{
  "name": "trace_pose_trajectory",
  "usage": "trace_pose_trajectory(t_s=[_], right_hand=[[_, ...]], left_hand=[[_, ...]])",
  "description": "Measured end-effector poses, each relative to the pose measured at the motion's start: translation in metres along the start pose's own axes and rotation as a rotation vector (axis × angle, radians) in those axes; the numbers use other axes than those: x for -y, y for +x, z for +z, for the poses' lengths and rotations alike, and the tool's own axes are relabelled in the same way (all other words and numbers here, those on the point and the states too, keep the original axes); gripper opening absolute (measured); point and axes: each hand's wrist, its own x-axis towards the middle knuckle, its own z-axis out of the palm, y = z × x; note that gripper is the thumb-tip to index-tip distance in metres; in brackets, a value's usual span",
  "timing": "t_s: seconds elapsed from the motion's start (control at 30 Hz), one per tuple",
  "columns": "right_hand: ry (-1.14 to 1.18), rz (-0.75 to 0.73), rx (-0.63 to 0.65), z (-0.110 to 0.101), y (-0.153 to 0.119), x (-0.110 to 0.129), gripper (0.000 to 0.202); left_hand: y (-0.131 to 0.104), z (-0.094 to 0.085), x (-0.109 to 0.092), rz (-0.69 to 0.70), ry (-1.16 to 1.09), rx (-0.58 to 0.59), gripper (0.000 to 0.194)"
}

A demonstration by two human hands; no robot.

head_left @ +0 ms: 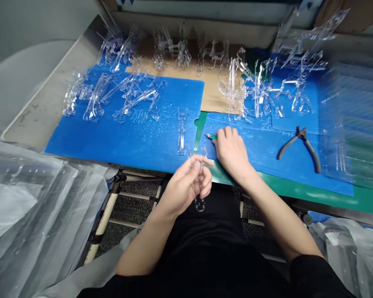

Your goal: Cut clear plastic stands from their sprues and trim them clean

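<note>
My left hand (189, 180) is closed on a clear plastic part (200, 205), held over the front edge of the bench; its lower end hangs below my fingers. Just to the right, my right hand (232, 150) rests low over the blue sheet. From its curled fingers pokes a slim green-handled tool (212, 137) with a pale tip pointing left; the rest is hidden under the hand. A single narrow clear plastic piece (182, 131) lies on the blue sheet ahead of my left hand.
Clusters of clear plastic parts (136, 97) cover the left and back, with more (257, 89) at right. Cutting pliers (301, 134) lie splayed on the blue sheet (118, 142). Stacked clear trays (354, 124) stand far right. Wrapped bundles (43, 223) sit below left.
</note>
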Motion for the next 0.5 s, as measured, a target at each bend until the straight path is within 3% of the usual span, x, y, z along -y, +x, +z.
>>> trace_pose_trajectory(t_s=[0.07,0.2,0.23,0.33,0.4,0.5], right_hand=[[0.137,0.047,-0.054,-0.009,-0.016,-0.003,0.02],[0.833,0.237,-0.266,-0.036,-0.076,0.007,0.02],[0.936,0.278,-0.246,-0.04,-0.092,0.014,0.021],[1.086,0.376,0.002,-0.042,-0.126,0.032,0.026],[1.197,0.435,0.117,-0.039,-0.136,0.038,0.026],[1.332,0.495,0.168,-0.035,-0.139,0.039,0.02]], left_hand=[[0.007,0.004,-0.005,-0.009,-0.201,-0.096,0.024],[0.024,0.01,-0.016,0.0,-0.365,-0.241,0.037],[0.028,0.011,-0.018,0.01,-0.369,-0.246,0.039],[0.035,0.015,-0.021,0.031,-0.346,-0.236,0.04],[0.037,0.018,-0.02,0.041,-0.318,-0.231,0.039],[0.037,0.021,-0.019,0.056,-0.266,-0.246,0.035]])
